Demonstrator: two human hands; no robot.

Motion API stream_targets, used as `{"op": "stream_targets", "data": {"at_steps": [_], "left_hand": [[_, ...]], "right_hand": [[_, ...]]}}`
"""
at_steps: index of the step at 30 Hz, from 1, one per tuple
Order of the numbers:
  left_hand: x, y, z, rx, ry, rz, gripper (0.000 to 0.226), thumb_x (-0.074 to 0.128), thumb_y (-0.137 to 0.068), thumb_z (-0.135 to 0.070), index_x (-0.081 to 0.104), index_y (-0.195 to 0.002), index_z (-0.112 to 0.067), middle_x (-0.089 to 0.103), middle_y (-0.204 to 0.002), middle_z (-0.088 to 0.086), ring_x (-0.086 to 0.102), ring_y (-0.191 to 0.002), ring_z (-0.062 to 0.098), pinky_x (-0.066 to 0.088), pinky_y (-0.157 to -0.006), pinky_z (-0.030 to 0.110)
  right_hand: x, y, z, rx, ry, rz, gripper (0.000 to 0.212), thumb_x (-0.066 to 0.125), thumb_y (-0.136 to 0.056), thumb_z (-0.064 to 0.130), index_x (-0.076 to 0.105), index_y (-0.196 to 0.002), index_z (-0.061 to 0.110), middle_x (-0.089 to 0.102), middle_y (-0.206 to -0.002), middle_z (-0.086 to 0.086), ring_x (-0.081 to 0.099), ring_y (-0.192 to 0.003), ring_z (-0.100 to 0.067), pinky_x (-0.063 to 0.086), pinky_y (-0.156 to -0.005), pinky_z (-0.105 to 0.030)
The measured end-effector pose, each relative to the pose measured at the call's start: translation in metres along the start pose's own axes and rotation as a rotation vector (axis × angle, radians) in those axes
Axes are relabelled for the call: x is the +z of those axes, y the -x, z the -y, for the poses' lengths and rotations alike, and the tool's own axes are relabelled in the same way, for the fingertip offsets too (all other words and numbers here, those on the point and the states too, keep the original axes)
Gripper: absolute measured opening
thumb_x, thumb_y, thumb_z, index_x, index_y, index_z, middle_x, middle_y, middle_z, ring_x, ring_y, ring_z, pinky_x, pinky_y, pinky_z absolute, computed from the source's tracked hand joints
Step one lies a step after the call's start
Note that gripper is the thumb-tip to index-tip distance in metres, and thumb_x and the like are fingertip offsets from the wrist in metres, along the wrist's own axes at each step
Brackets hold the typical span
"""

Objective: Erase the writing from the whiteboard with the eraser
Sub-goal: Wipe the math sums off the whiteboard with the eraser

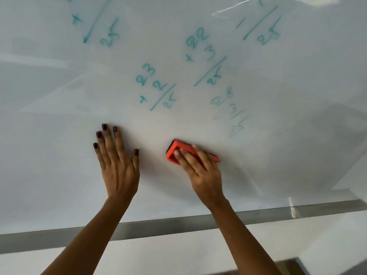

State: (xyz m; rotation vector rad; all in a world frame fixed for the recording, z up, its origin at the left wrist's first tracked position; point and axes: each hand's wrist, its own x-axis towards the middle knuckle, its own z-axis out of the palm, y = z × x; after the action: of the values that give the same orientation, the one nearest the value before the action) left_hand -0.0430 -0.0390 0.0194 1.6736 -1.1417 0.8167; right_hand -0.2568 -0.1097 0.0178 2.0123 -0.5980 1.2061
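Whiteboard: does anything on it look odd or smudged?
Yes. On the whiteboard, the sum up and to the right of the eraser is faded and smeared, seemingly half-wiped; the other green sums are crisper.

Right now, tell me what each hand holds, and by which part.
The right hand holds the orange eraser by its back, fingers laid over it. The left hand holds nothing; it lies flat on the whiteboard.

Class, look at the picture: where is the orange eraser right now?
In the head view, the orange block eraser lies against the white whiteboard under the right hand, right of the flat left hand, below the teal sums.
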Motion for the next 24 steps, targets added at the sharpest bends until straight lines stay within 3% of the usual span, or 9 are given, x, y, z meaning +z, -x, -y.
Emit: {"op": "stream_targets", "data": {"at_steps": [2, 6, 8, 10, 13, 15, 17, 21, 24], "left_hand": [[0.001, 0.0, -0.006, -0.031, 0.01, -0.028, 0.064, 0.033, -0.106, -0.032, 0.009, -0.157, -0.002, 0.007, -0.163, 0.025, 0.001, -0.152, 0.04, 0.0, -0.125, 0.048], [0.003, -0.006, -0.009, -0.003, 0.025, -0.031, 0.063, 0.031, -0.106, -0.033, 0.008, -0.158, -0.003, 0.006, -0.162, 0.026, 0.001, -0.151, 0.04, -0.001, -0.125, 0.048], [0.004, -0.01, -0.012, -0.003, 0.039, -0.045, 0.063, 0.031, -0.106, -0.033, 0.009, -0.158, -0.003, 0.007, -0.162, 0.026, 0.001, -0.151, 0.04, -0.001, -0.125, 0.048], [0.006, -0.013, -0.013, -0.018, 0.028, -0.05, 0.064, 0.031, -0.107, -0.032, 0.006, -0.158, -0.005, 0.005, -0.163, 0.025, 0.001, -0.152, 0.04, -0.003, -0.125, 0.048], [0.008, -0.015, -0.015, -0.046, 0.0, -0.045, 0.066, 0.032, -0.106, -0.033, -0.002, -0.159, -0.011, 0.003, -0.163, 0.025, -0.001, -0.151, 0.04, -0.008, -0.124, 0.047], [0.01, -0.015, -0.016, -0.057, -0.022, -0.051, 0.067, 0.032, -0.106, -0.033, -0.002, -0.16, -0.013, 0.003, -0.162, 0.027, -0.001, -0.151, 0.041, -0.011, -0.123, 0.047], [0.012, -0.015, -0.014, -0.061, -0.025, -0.054, 0.065, 0.03, -0.107, -0.034, 0.0, -0.16, -0.013, 0.003, -0.161, 0.029, -0.001, -0.15, 0.042, -0.011, -0.123, 0.046], [0.013, -0.023, -0.01, -0.064, 0.054, -0.078, 0.062, 0.027, -0.107, -0.036, 0.002, -0.16, -0.016, 0.003, -0.159, 0.035, -0.001, -0.15, 0.045, -0.008, -0.123, 0.047], [0.014, -0.027, -0.011, -0.062, 0.085, -0.091, 0.061, 0.024, -0.107, -0.038, 0.001, -0.159, -0.015, 0.004, -0.158, 0.037, -0.001, -0.149, 0.047, -0.008, -0.123, 0.046]], "right_hand": [[-0.003, 0.002, -0.018, 0.018, -0.008, -0.005, 0.054, 0.065, -0.094, 0.003, 0.048, -0.143, 0.019, 0.057, -0.141, 0.001, 0.051, -0.131, -0.029, 0.047, -0.105, -0.045], [-0.009, -0.012, -0.044, 0.853, -0.206, -0.344, 0.053, 0.067, -0.093, 0.009, 0.048, -0.143, 0.012, 0.051, -0.144, -0.007, 0.048, -0.131, -0.025, 0.047, -0.105, -0.048], [-0.009, -0.02, -0.047, 1.058, -0.233, -0.453, 0.054, 0.066, -0.094, 0.014, 0.046, -0.144, 0.011, 0.05, -0.146, -0.009, 0.047, -0.131, -0.023, 0.047, -0.103, -0.049], [-0.008, -0.019, -0.038, 0.909, -0.187, -0.361, 0.053, 0.066, -0.093, 0.014, 0.048, -0.143, 0.009, 0.051, -0.145, -0.009, 0.049, -0.129, -0.027, 0.048, -0.104, -0.047], [-0.011, 0.006, -0.039, 0.174, 0.024, -0.05, 0.053, 0.068, -0.093, 0.007, 0.05, -0.142, 0.013, 0.055, -0.143, -0.002, 0.052, -0.13, -0.031, 0.048, -0.105, -0.043], [-0.018, 0.006, -0.061, -0.061, 0.091, 0.031, 0.053, 0.061, -0.098, 0.004, 0.044, -0.146, 0.017, 0.053, -0.145, 0.001, 0.048, -0.135, -0.03, 0.046, -0.107, -0.045], [-0.022, -0.004, -0.078, 0.101, 0.087, -0.049, 0.055, 0.066, -0.095, 0.005, 0.046, -0.145, 0.014, 0.053, -0.144, -0.002, 0.048, -0.134, -0.031, 0.046, -0.108, -0.046], [-0.024, -0.034, -0.09, 0.809, -0.106, -0.349, 0.053, 0.065, -0.095, 0.01, 0.045, -0.144, 0.008, 0.05, -0.146, -0.01, 0.048, -0.129, -0.029, 0.046, -0.107, -0.044], [-0.019, -0.036, -0.071, 0.606, -0.065, -0.265, 0.05, 0.061, -0.095, 0.01, 0.046, -0.143, 0.007, 0.05, -0.147, -0.009, 0.049, -0.129, -0.032, 0.044, -0.109, -0.042]]}}
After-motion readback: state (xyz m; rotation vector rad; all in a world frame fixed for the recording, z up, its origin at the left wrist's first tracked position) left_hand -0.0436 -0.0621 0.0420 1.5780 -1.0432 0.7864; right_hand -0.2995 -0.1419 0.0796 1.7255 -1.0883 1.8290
